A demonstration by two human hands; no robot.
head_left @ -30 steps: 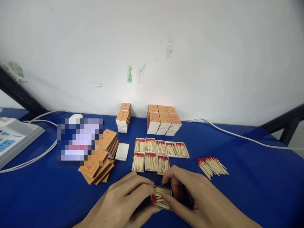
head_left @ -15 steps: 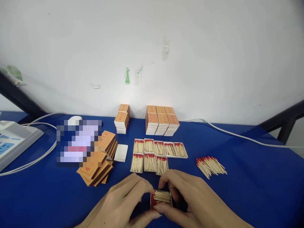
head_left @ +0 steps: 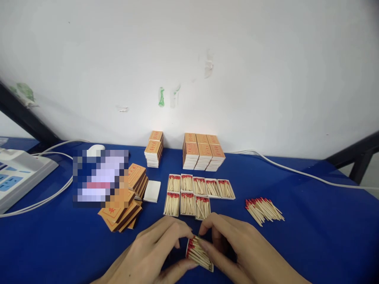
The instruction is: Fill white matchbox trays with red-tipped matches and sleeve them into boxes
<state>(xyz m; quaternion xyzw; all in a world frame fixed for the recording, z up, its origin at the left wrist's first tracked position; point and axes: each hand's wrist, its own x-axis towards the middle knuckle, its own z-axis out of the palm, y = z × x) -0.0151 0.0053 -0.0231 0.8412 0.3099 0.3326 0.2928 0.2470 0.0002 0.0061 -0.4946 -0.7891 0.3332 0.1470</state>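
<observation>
Between my two hands is a white matchbox tray (head_left: 212,268) filled with red-headed matches (head_left: 199,252), slightly tilted, its match heads toward the left. My left hand (head_left: 160,246) grips the tray's left end with thumb and fingers. On the other side, my right hand (head_left: 233,246) has its thumb pressing on the matches and its fingers curled at the tray's far edge. Just beyond stand several filled trays (head_left: 187,203) in two rows, match heads facing the wall. A loose pile of matches (head_left: 264,210) lies to the right.
Orange matchbox sleeves (head_left: 120,207) lie heaped at the left beside a white tray (head_left: 152,191) and a blurred-out phone (head_left: 103,175). Stacked matchboxes (head_left: 204,152) and a smaller stack (head_left: 154,150) stand by the wall. A power strip (head_left: 26,173) and white cables (head_left: 296,173) edge the blue table.
The tray has turned slightly between my hands and tilted. My right thumb has moved up from the tray's near edge onto the matches. The view has shifted a little.
</observation>
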